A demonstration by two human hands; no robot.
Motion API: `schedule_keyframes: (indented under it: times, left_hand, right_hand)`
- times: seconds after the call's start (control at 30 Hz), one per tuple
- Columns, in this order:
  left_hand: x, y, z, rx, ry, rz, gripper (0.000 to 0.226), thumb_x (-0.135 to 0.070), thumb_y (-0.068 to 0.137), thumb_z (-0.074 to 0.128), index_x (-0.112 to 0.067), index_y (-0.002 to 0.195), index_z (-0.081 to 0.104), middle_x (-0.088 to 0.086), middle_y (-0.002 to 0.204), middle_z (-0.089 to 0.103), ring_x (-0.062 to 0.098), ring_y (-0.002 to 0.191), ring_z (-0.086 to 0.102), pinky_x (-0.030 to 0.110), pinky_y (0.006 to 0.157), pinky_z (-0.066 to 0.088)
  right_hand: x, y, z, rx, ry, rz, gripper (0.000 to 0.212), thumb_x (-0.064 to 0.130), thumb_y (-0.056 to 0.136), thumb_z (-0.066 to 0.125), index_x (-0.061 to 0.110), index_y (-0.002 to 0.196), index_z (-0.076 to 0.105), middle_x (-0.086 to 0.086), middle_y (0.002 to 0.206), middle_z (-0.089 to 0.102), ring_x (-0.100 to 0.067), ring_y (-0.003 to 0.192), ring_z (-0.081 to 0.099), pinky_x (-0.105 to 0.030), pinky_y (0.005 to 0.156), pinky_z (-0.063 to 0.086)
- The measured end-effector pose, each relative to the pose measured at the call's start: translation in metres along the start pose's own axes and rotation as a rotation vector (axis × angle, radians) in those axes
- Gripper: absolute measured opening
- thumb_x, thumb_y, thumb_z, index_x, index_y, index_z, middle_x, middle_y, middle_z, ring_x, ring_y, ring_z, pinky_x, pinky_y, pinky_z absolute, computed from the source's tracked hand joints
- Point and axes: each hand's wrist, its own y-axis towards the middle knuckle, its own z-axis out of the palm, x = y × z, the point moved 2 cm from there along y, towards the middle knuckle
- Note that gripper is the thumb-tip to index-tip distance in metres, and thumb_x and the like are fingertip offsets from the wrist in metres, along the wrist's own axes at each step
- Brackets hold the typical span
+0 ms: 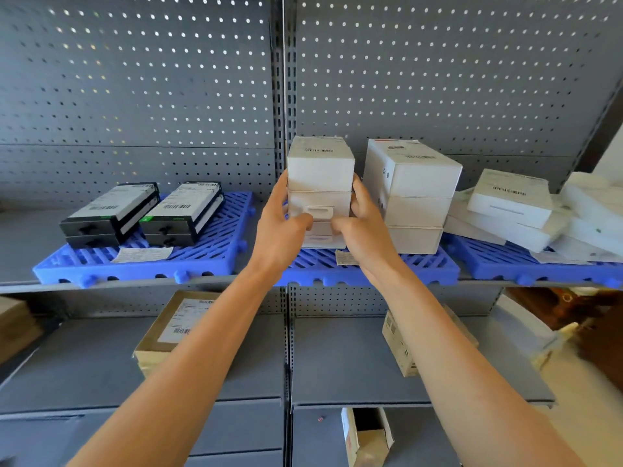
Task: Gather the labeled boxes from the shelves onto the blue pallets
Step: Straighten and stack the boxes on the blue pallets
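A stack of small white labeled boxes [319,170] stands on the middle blue pallet [428,266] on the upper shelf. My left hand [281,224] grips the stack's left side and my right hand [362,220] grips its right side, thumbs on the front of a lower box. Right beside it is a taller stack of white boxes [413,193]. On the left blue pallet [135,269] lie two stacks of black-and-white boxes [145,214]. The right blue pallet [512,264] carries flat white boxes [515,207] piled askew.
On the lower grey shelf [337,358] sit a brown labeled carton [168,328] and a tan labeled box [399,345], partly behind my arms. An open small box [365,436] lies on the shelf below. A perforated grey back panel [438,79] rises behind the pallets.
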Motion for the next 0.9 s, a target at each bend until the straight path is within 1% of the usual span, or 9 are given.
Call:
schedule_keyframes:
  times: [0.1, 0.2, 0.33, 0.47, 0.63, 0.7, 0.8, 0.83, 0.9]
  left_hand:
    - [0.004, -0.002, 0.001, -0.017, -0.004, -0.019, 0.088, -0.009, 0.07, 0.057, -0.04, 0.15, 0.037, -0.008, 0.133, 0.063, 0.017, 0.126, 0.058, 0.049, 0.104, 0.05]
    - [0.003, -0.004, 0.003, -0.025, 0.015, -0.017, 0.086, -0.012, 0.074, 0.059, -0.042, 0.151, 0.036, -0.01, 0.135, 0.062, 0.015, 0.127, 0.057, 0.048, 0.106, 0.048]
    - [0.003, -0.008, 0.003, -0.039, 0.031, -0.013, 0.081, -0.015, 0.081, 0.06, -0.042, 0.152, 0.033, -0.015, 0.137, 0.06, 0.012, 0.13, 0.054, 0.047, 0.109, 0.045]
    - [0.004, -0.016, 0.003, -0.067, 0.039, -0.007, 0.077, -0.021, 0.082, 0.061, -0.038, 0.152, 0.035, -0.018, 0.139, 0.058, 0.008, 0.132, 0.052, 0.046, 0.11, 0.045]
    - [0.001, -0.03, 0.001, -0.068, 0.065, -0.01, 0.071, -0.014, 0.082, 0.057, -0.034, 0.149, 0.042, -0.018, 0.135, 0.06, 0.009, 0.129, 0.055, 0.044, 0.108, 0.047]
    - [-0.003, -0.037, -0.001, -0.057, 0.09, 0.004, 0.061, -0.01, 0.086, 0.057, -0.036, 0.141, 0.05, -0.023, 0.129, 0.063, 0.008, 0.127, 0.055, 0.039, 0.107, 0.047]
    - [-0.009, -0.053, -0.006, -0.05, 0.116, 0.023, 0.051, -0.013, 0.094, 0.057, -0.035, 0.139, 0.051, -0.026, 0.131, 0.059, 0.003, 0.129, 0.051, 0.027, 0.105, 0.042]
    - [-0.011, -0.058, -0.007, -0.042, 0.133, 0.029, 0.051, -0.015, 0.095, 0.058, -0.032, 0.143, 0.049, -0.022, 0.136, 0.057, 0.003, 0.129, 0.05, 0.025, 0.105, 0.041]
    - [-0.016, -0.071, -0.008, -0.018, 0.165, 0.027, 0.049, -0.018, 0.098, 0.058, -0.027, 0.145, 0.048, -0.017, 0.136, 0.056, 0.004, 0.127, 0.049, 0.019, 0.102, 0.04]
  right_hand:
    - [-0.001, -0.004, 0.0, -0.008, -0.011, 0.002, 0.078, 0.005, 0.076, 0.055, 0.038, 0.146, 0.041, 0.015, 0.124, 0.067, -0.006, 0.117, 0.061, -0.037, 0.1, 0.051]
    - [-0.004, -0.007, 0.0, -0.017, -0.034, 0.021, 0.081, 0.005, 0.079, 0.055, 0.041, 0.149, 0.034, 0.018, 0.122, 0.067, -0.016, 0.112, 0.064, -0.052, 0.098, 0.053]
    - [-0.006, -0.008, 0.001, -0.032, -0.054, 0.011, 0.077, 0.008, 0.083, 0.058, 0.04, 0.149, 0.034, 0.019, 0.127, 0.064, -0.003, 0.117, 0.06, -0.04, 0.102, 0.051]
    - [-0.007, -0.011, 0.003, -0.03, -0.112, 0.0, 0.081, 0.01, 0.082, 0.056, 0.038, 0.152, 0.028, 0.018, 0.133, 0.06, -0.004, 0.121, 0.057, -0.04, 0.102, 0.05]
    - [-0.005, -0.025, 0.002, -0.029, -0.164, 0.028, 0.085, 0.009, 0.085, 0.052, 0.036, 0.157, 0.017, 0.024, 0.135, 0.051, -0.012, 0.11, 0.057, -0.043, 0.09, 0.055]
    - [-0.002, -0.035, 0.001, -0.038, -0.148, 0.043, 0.084, 0.003, 0.089, 0.051, 0.035, 0.158, 0.014, 0.024, 0.14, 0.043, 0.001, 0.11, 0.052, -0.041, 0.092, 0.054]
    - [0.001, -0.05, -0.002, -0.075, -0.156, 0.039, 0.082, 0.006, 0.091, 0.052, 0.034, 0.158, 0.016, 0.019, 0.15, 0.036, 0.022, 0.092, 0.053, -0.041, 0.091, 0.056]
    - [0.001, -0.055, -0.003, -0.085, -0.162, 0.035, 0.081, 0.007, 0.091, 0.053, 0.034, 0.158, 0.016, 0.019, 0.151, 0.034, 0.024, 0.095, 0.051, -0.038, 0.09, 0.055]
    - [0.006, -0.068, -0.006, -0.107, -0.187, 0.034, 0.078, 0.008, 0.094, 0.054, 0.034, 0.158, 0.018, 0.015, 0.159, 0.028, 0.014, 0.116, 0.048, -0.025, 0.091, 0.045]
